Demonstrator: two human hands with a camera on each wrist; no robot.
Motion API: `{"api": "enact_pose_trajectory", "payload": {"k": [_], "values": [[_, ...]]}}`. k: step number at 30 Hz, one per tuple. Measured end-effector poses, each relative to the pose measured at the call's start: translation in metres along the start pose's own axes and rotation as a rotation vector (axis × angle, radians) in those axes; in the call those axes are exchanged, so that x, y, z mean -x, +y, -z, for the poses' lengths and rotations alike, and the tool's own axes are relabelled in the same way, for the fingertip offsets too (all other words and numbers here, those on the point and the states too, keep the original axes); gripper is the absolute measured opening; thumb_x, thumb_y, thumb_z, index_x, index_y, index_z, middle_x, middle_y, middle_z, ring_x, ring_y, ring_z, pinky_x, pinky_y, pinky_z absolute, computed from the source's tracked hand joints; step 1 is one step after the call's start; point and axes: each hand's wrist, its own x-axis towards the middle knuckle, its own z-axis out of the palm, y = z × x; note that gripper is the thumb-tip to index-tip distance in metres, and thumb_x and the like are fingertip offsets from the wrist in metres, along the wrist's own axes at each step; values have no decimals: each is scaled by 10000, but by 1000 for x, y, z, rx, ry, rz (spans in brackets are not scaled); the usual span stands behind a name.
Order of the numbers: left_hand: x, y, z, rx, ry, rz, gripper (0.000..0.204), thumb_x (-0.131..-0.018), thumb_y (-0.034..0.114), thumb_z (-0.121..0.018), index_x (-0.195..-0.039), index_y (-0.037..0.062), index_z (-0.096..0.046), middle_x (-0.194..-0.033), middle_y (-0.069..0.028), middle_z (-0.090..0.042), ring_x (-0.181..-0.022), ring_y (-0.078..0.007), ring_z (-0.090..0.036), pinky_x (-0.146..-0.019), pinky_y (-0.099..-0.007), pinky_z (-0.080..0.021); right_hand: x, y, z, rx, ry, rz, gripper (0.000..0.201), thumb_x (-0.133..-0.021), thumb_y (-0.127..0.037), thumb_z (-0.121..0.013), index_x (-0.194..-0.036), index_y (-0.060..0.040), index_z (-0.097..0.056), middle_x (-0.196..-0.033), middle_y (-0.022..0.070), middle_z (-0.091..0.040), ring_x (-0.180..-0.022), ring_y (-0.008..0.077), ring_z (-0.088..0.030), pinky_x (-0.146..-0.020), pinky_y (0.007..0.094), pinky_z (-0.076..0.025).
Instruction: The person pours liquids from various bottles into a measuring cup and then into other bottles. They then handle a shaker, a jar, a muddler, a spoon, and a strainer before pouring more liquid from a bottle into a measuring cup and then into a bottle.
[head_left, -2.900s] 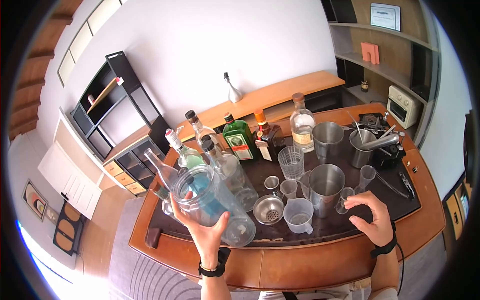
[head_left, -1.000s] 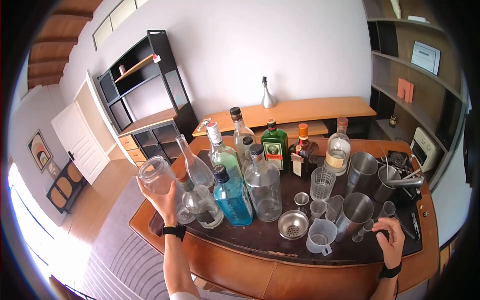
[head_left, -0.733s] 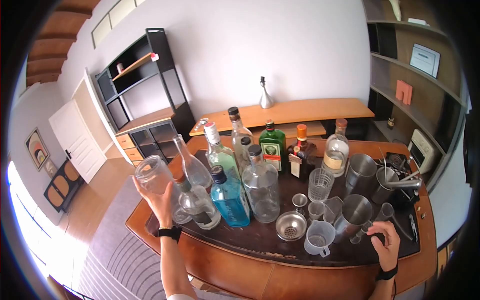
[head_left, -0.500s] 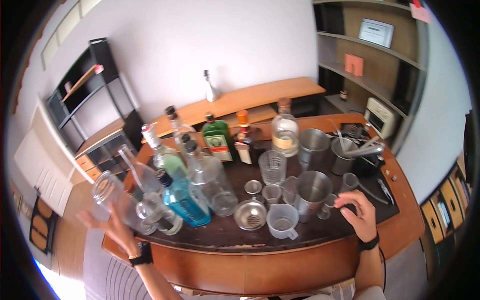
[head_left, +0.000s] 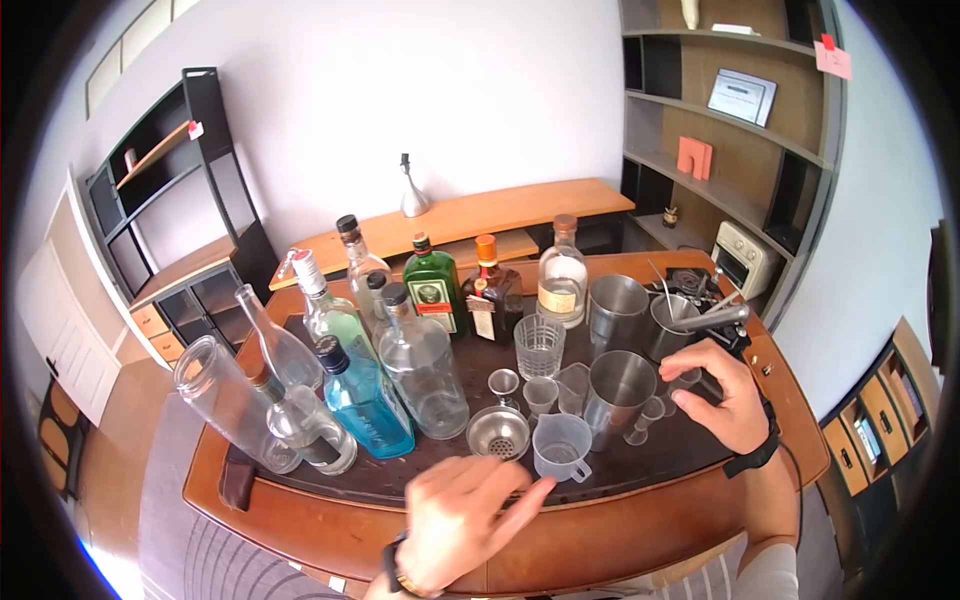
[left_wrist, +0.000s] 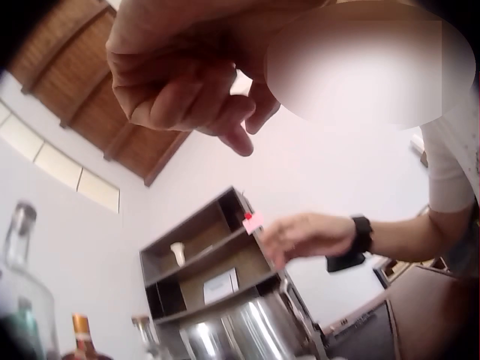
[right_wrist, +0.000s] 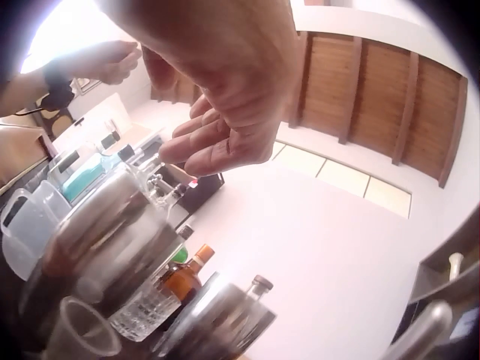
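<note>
My left hand [head_left: 460, 520] hovers over the table's front edge with nothing in it, its fingers loosely bent. Just beyond its fingers are a metal strainer [head_left: 498, 435] and a clear plastic measuring jug [head_left: 562, 446]. My right hand [head_left: 725, 395] hangs above the right part of the table, fingers relaxed and holding nothing; a small clear measuring cup [head_left: 683, 380] is partly hidden behind it. Close by stand a steel shaker tin [head_left: 621, 390] and a small clear jigger [head_left: 644, 420]. A tall wide-mouthed glass jar [head_left: 235, 405] stands at the table's left end.
Beside the jar are a clear corked bottle [head_left: 310, 425], a blue bottle [head_left: 368, 405] and a large clear bottle [head_left: 425, 370]. A green bottle [head_left: 432, 290] and a brown bottle [head_left: 490, 300] stand behind. A tin with bar tools [head_left: 672, 325] is at the right.
My left hand first carried the glass jar to the left end, let go of it, and swung right to the front edge. My right hand stayed near the small cups. The head view shifted.
</note>
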Motion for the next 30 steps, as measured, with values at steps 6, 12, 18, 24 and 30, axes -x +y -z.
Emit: {"api": "enact_pose_trajectory", "payload": {"k": [6, 12, 18, 24, 30], "values": [[15, -49, -53, -126, 148, 38, 352, -814, 195, -802, -621, 120, -517, -533, -20, -473, -451, -213, -518, -459, -328, -409, -83, -17, -14, 66, -215, 171, 300, -880, -35, -703, -1170, -24, -628, -1059, 101, -657, -930, 191, -663, -859, 323, -521], [32, -81, -58, -183, 212, 57, 328, -843, 198, -769, -631, 133, -528, -529, -18, -481, -456, -216, -535, -456, -337, -418, -179, -2, -72, -10, -360, 189, 270, -918, -105, -683, -1167, -22, -621, -1047, 82, -677, -926, 162, -652, -854, 319, -523], [40, -93, -62, -120, 232, 109, 323, -871, 208, -739, -640, 133, -527, -536, -13, -504, -460, -210, -559, -459, -330, -436, -256, 16, -148, 36, -494, 117, 396, -927, -252, -687, -1212, 8, -595, -994, 119, -679, -914, 204, -649, -835, 336, -527], [43, -96, -63, -84, 253, 112, 309, -853, 178, -755, -629, 119, -551, -523, -26, -514, -460, -223, -558, -449, -336, -425, -289, 22, -212, 75, -594, 67, 573, -926, -409, -683, -1285, 19, -559, -1051, 148, -688, -967, 237, -661, -858, 362, -521], [44, -97, -68, -94, 255, 83, 338, -851, 183, -760, -625, 128, -515, -515, -12, -497, -452, -207, -551, -448, -324, -424, -290, 15, -248, 33, -665, 90, 603, -861, -398, -762, -1222, 45, -569, -1080, 188, -699, -992, 277, -684, -859, 372, -514]]}}
